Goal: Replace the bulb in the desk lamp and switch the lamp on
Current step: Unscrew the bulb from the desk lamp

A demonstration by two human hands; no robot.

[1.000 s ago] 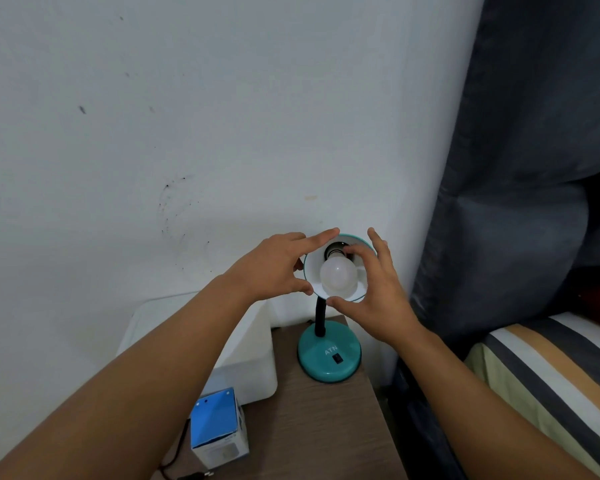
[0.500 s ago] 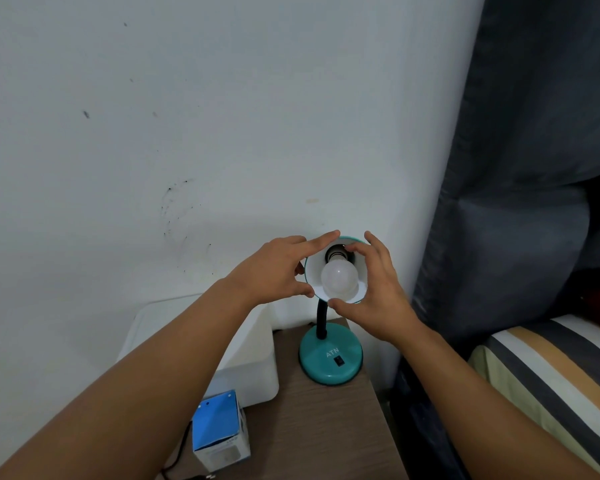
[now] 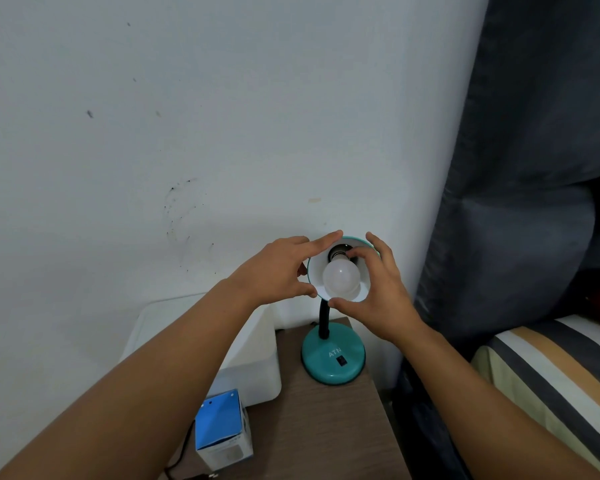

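My left hand (image 3: 274,271) grips the rim of the teal metal lamp shade (image 3: 314,282) while my right hand (image 3: 378,292) pinches the frosted white round bulb (image 3: 341,277) in its socket.

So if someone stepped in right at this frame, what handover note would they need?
Left hand: grips the rim of the lamp shade, steadying it.
Right hand: fingers and thumb curled round the bulb.
Bulb sits in the socket inside the shade, unlit; whether it is fully screwed in cannot be told.
Bulb box stands on the table.
Left: finish seating the bulb, then press the switch on the lamp base.
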